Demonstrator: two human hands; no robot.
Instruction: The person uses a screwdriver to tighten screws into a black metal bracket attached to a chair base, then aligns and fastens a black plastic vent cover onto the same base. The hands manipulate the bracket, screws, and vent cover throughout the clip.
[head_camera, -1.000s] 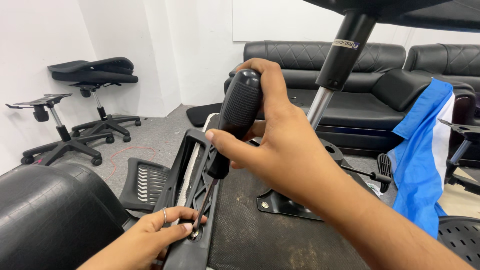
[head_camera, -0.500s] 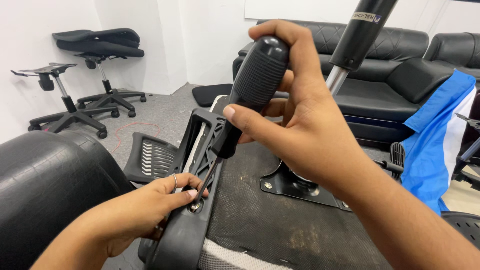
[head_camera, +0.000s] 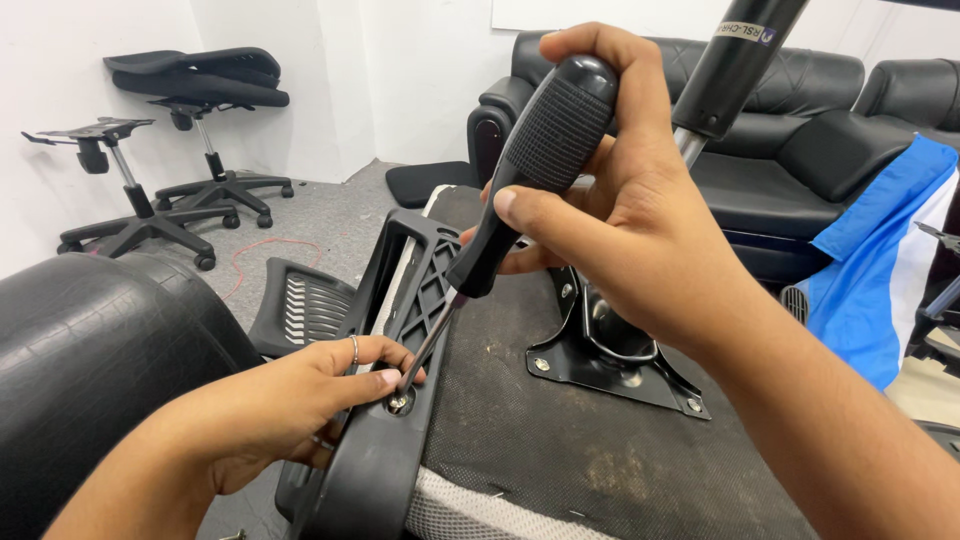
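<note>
The screwdriver (head_camera: 520, 190) is the center of it all: fat black ribbed handle up top, thin metal shaft running down and to the left, tip landing on a screw (head_camera: 398, 402) set in the black plastic armrest (head_camera: 385, 400). So its long axis tilts, handle high and right, tip low and left.

The right hand (head_camera: 620, 210) is clenched around the handle, thumb across the front, fingers curled over the top and back. The left hand (head_camera: 290, 400) sits down by the tip, fingers (head_camera: 385, 352) curled over the armrest edge, pinching near the shaft just above the screw. It's the nearer hand to the screw by far; the right one is well above it. Can't really tell if the tip is seated in the screw head, since the fingertips crowd that spot.

Outward from the fingers: just right of the left fingertips is the upturned seat underside (head_camera: 560, 450), with a metal mounting plate (head_camera: 610, 355) and the gas cylinder (head_camera: 725, 65) rising behind the right hand. Further back, a black sofa (head_camera: 790, 150), blue cloth (head_camera: 880, 270), and 2 chair bases (head_camera: 170, 190) on the left.
</note>
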